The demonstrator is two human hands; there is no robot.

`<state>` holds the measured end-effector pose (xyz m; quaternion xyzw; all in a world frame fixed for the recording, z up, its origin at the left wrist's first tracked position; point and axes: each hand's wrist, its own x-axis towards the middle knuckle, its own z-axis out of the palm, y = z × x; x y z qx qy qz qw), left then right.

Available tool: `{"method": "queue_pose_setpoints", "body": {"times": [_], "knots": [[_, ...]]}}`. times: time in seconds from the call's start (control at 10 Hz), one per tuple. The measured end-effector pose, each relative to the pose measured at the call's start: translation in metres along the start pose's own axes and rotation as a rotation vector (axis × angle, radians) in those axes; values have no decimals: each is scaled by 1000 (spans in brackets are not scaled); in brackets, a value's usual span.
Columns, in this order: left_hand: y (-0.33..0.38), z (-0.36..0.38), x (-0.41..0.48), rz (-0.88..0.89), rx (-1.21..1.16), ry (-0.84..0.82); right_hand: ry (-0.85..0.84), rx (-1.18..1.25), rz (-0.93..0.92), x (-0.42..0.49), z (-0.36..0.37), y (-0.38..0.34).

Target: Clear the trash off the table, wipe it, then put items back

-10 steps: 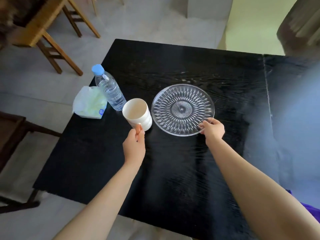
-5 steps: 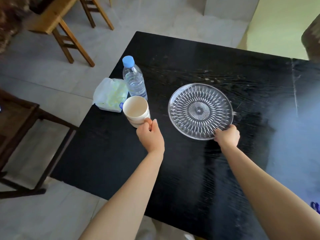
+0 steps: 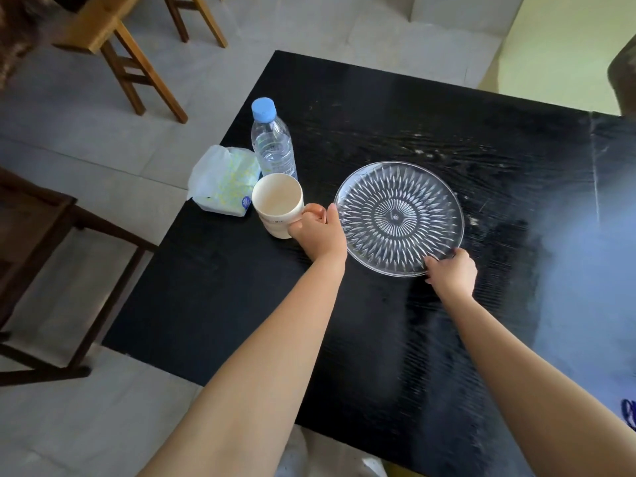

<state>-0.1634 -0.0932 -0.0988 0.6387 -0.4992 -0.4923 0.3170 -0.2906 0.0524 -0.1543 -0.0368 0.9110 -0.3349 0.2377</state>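
A black table [image 3: 220, 304] carries a cream mug [image 3: 277, 206], a clear cut-glass plate [image 3: 399, 218], a water bottle with a blue cap [image 3: 272, 141] and a soft tissue pack [image 3: 223, 182]. My left hand [image 3: 318, 232] is closed around the right side of the mug, where the handle is hidden by my fingers. My right hand [image 3: 451, 271] grips the near rim of the plate. The mug stands upright just in front of the bottle and beside the tissue pack, at the table's left edge.
A wooden stool [image 3: 113, 32] stands on the tiled floor at the far left. A dark chair [image 3: 44, 270] sits close to the table's left side. The right part of the table shows a bright glare.
My left hand has shifted from behind the mug to its right side and closed on it. The right hand keeps hold of the plate rim. The camera view has swung slightly.
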Motion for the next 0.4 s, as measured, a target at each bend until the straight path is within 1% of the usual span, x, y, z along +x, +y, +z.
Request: {"method": "queue_pose_setpoints", "body": {"times": [0.1,0.2,0.3,0.4], "knots": [[0,-5,-6,-11,41,-48,-4,-28,-21,-4,-1,0],[-1,-15,-8,-84,130,-99,11,-10,-30,-12,-2,-4],[-2,-28,-17,-177,304,-254,-16,60,13,-22,-4,-7],[-2,-38,-21,-197,516,-431,-67,96,115,-31,-5,-8]]}}
